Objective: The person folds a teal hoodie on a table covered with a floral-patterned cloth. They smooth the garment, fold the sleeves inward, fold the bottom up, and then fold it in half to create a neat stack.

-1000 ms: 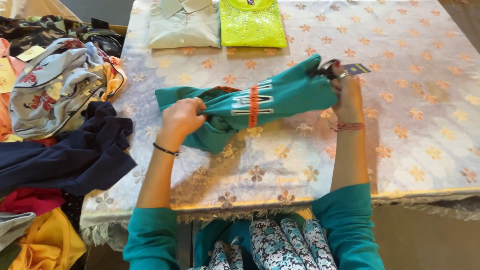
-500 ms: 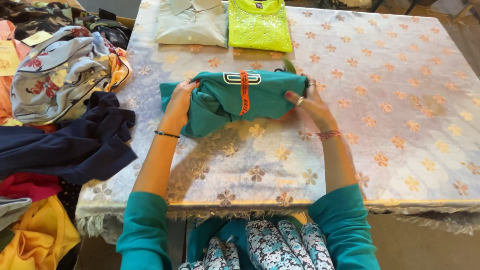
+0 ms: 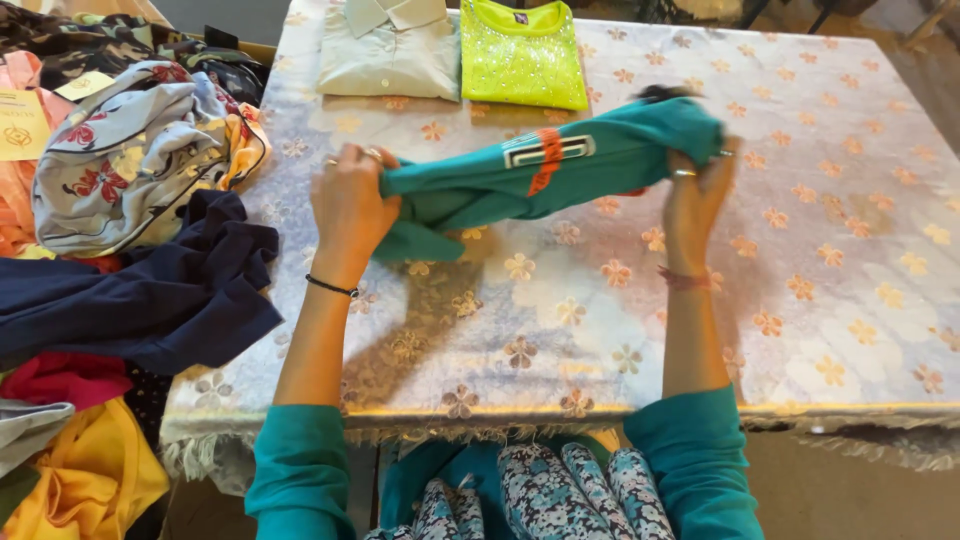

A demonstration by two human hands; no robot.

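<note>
Head view, single frame.

Item 1: teal garment [image 3: 540,170], folded into a long bundle, with a white and orange printed patch on its upper face. It is held lifted above the table [image 3: 800,300], stretched between both hands, its right end higher than its left; a loose corner hangs down at the left end toward the cloth.

Item 2: left hand [image 3: 350,205], fingers closed around the left end of the teal garment. A ring shows on one finger, and a thin black band sits at the wrist.

Item 3: right hand [image 3: 695,195], fingers pinched on the right end of the garment from below. A ring shows on one finger, and a red thread circles the wrist.

Item 4: table, covered by a pale cloth with a flower pattern and a fringed near edge.

Item 5: pale collared shirt [image 3: 390,55], folded, at the far edge of the table.

Item 6: lime green top [image 3: 522,55], folded, just beside the shirt on its right.

Item 7: heap of unfolded clothes [image 3: 120,250] to the left of the table, including a grey floral piece, a navy piece overlapping the table corner, and red and yellow pieces nearer the person.

Both forearms show teal sleeves.
</note>
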